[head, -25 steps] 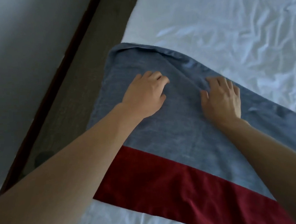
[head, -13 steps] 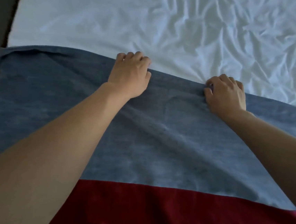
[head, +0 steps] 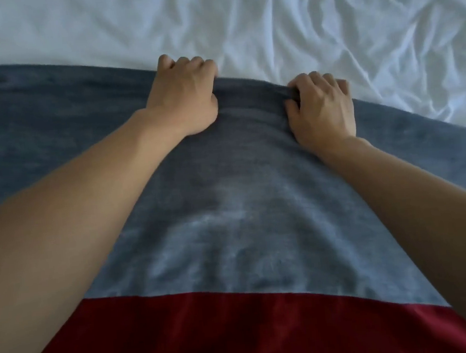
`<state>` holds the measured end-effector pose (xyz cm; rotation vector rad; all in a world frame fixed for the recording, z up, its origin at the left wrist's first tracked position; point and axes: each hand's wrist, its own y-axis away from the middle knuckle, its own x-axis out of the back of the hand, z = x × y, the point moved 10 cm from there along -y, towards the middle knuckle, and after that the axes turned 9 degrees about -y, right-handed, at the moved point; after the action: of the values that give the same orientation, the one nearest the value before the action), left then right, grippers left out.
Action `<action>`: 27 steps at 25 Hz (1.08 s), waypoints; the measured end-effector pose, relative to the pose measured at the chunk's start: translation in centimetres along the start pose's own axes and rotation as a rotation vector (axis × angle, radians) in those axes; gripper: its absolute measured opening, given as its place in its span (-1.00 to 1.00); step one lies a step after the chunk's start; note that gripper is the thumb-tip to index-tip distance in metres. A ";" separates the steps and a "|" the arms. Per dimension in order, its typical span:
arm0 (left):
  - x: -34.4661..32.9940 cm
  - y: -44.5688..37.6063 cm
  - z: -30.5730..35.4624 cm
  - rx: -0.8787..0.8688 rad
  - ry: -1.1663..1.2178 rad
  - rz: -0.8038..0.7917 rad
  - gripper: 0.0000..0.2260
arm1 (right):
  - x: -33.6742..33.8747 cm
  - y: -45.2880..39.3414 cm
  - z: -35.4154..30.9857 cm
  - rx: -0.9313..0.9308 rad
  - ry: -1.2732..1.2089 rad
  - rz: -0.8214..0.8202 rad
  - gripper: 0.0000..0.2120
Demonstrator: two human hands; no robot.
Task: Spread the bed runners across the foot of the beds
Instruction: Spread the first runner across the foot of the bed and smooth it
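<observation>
A bed runner (head: 230,219), grey-blue with a dark red band along its near side, lies across the white-sheeted bed (head: 325,25). My left hand (head: 184,95) grips the runner's far edge with curled fingers, near the middle of the view. My right hand (head: 321,105) pinches the same far edge a short way to the right, bunching a small fold between thumb and fingers. Both forearms reach over the grey part of the runner. The runner's ends run out of view on both sides.
Beyond the runner's far edge the white bed sheet is wrinkled, most heavily at the upper right (head: 397,32). The red band (head: 213,334) fills the bottom of the view.
My view has swung right, so the floor and the runner's left corner have left the frame. Both hands have gone from lying on the cloth to gripping its far edge, and are now closer together.
</observation>
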<state>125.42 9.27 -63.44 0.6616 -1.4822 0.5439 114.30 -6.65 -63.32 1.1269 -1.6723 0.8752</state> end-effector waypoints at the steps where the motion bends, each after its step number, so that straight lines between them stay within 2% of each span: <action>1: 0.0 0.1 1.7 -0.013 -0.014 0.012 -0.84 | 0.9 1.2 1.4 -0.002 0.009 0.017 -0.79; 6: 1.7 0.1 7.1 -0.086 -0.016 0.007 -0.82 | 5.8 6.3 9.5 -0.140 0.081 0.033 -0.82; 12: 2.6 -0.5 11.5 -0.162 0.005 0.052 -0.77 | 9.6 11.5 15.6 -0.264 0.195 0.041 -0.81; 16: 3.4 -0.6 15.4 -0.181 0.011 0.058 -0.80 | 10.6 13.1 18.7 -0.276 0.205 -0.031 -0.78; 22: 2.8 -2.6 26.9 -0.255 -0.019 0.003 -0.86 | 12.6 12.8 26.8 -0.261 0.154 -0.038 -0.85; 25: 2.5 -4.9 34.7 -0.263 0.051 -0.040 -0.86 | 13.4 12.7 31.6 -0.232 0.139 -0.096 -0.81; 27: 1.8 -6.6 38.2 -0.231 0.102 -0.132 -0.84 | 13.5 12.2 33.8 -0.207 0.106 -0.176 -0.79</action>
<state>102.65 -22.20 -63.10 0.5382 -1.3695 0.2947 90.65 -36.90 -62.79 1.0489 -1.5135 0.6248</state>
